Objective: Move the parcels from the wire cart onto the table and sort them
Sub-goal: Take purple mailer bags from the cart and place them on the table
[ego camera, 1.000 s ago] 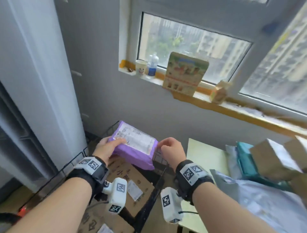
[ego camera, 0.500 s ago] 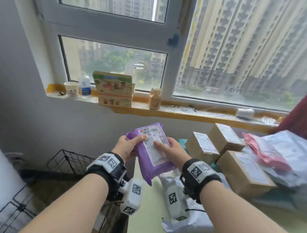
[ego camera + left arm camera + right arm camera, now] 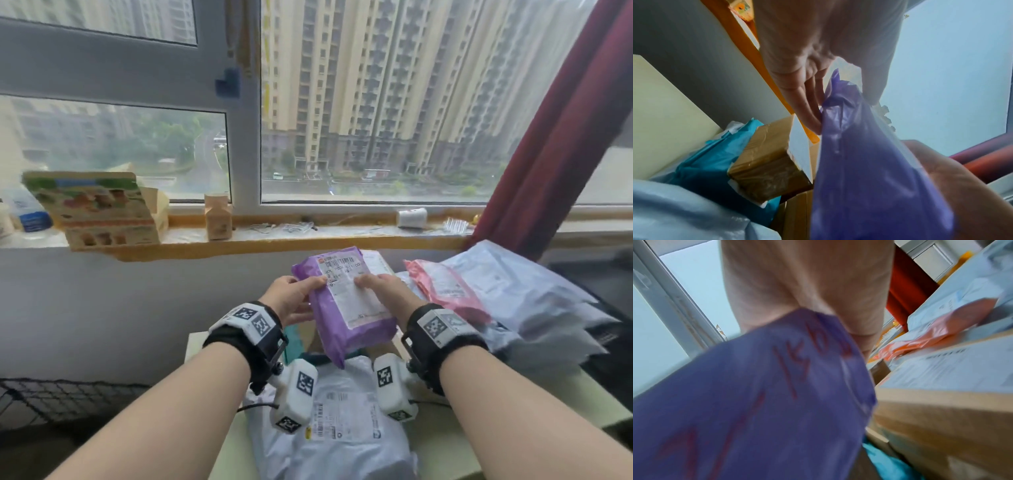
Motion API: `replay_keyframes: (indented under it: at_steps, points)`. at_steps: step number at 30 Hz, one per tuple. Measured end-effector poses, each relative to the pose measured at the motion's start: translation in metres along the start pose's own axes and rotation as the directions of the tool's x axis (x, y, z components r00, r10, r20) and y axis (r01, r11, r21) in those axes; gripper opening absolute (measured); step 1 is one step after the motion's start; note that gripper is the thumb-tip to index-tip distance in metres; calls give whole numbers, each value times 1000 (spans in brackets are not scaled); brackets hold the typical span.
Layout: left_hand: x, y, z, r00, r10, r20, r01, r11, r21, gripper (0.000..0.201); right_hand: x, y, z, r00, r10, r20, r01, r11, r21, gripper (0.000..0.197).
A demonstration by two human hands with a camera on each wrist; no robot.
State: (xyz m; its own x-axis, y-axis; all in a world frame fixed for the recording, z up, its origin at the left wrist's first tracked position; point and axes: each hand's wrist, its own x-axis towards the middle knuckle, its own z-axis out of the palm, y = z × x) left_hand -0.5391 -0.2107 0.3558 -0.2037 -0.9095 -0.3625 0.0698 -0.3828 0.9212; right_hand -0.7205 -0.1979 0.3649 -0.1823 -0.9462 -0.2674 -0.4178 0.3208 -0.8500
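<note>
Both hands hold a purple parcel bag (image 3: 342, 308) up over the table, its white shipping label facing me. My left hand (image 3: 296, 298) pinches its left edge, thumb on the front and fingers (image 3: 807, 112) behind the purple plastic (image 3: 869, 178). My right hand (image 3: 385, 291) grips the right edge with the thumb on the label. Red handwriting marks the back of the purple bag (image 3: 766, 402) in the right wrist view. The wire cart (image 3: 61, 401) stands low at the left, its contents out of sight.
On the pale table (image 3: 219, 459) lie a grey mailer (image 3: 335, 428), a pink bag (image 3: 445, 291), stacked grey mailers (image 3: 534, 301), a teal bag (image 3: 715, 162) and taped cardboard boxes (image 3: 766, 162). The windowsill (image 3: 308, 241) carries cartons and a bottle. A red curtain (image 3: 555, 137) hangs on the right.
The purple parcel has travelled right, from above the wire cart to above the table's parcels, and turned upright. Both hands kept hold of it; my view swung right.
</note>
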Motion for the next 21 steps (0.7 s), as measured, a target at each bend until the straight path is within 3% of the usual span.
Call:
replay_keyframes:
  at_steps: [5,9,14,18,21]
  points:
    - [-2,-4,22,999,-11,48,9,999,38,36,2,19,-19,999,19,-49,-20,999,-27,62]
    - [-3,6,35,999,17,38,-21,996,89,35,0,22,-30,998,39,48,-41,999,24,86]
    - [-11,-8,32,994,-30,101,11,983,184,16,-9,32,-29,978,140,156,-134,990,-47,89]
    - [-23,-27,17,995,-89,54,74,969,236,21,-37,35,-11,967,196,165,-191,980,-50,57]
    - [-30,-35,6,991,-116,71,89,947,310,27,-48,45,1,970,182,163,-185,983,3,86]
